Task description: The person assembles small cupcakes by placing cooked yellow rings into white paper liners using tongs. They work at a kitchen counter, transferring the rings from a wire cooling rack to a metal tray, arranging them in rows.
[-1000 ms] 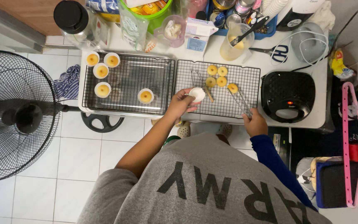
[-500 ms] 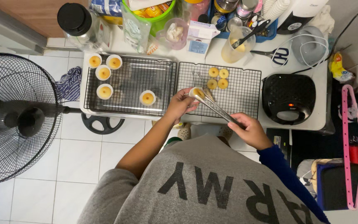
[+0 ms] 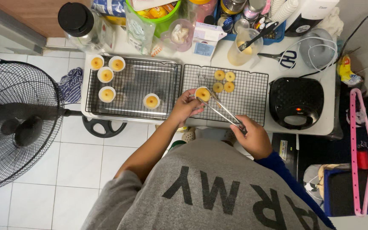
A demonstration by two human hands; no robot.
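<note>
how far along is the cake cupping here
Done: five small cakes in white paper cups sit on the left rack. In hand: the left hand holds a cupped cake while the right hand works tongs. Left: three bare cakes wait on the right rack.

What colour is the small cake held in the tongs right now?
Golden yellow, paler at the rim: the small cake shows best in the head view.

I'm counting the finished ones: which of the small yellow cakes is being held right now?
The cake at the right rack's left edge, between the left hand and the tongs; the three others on that rack lie untouched.
</note>
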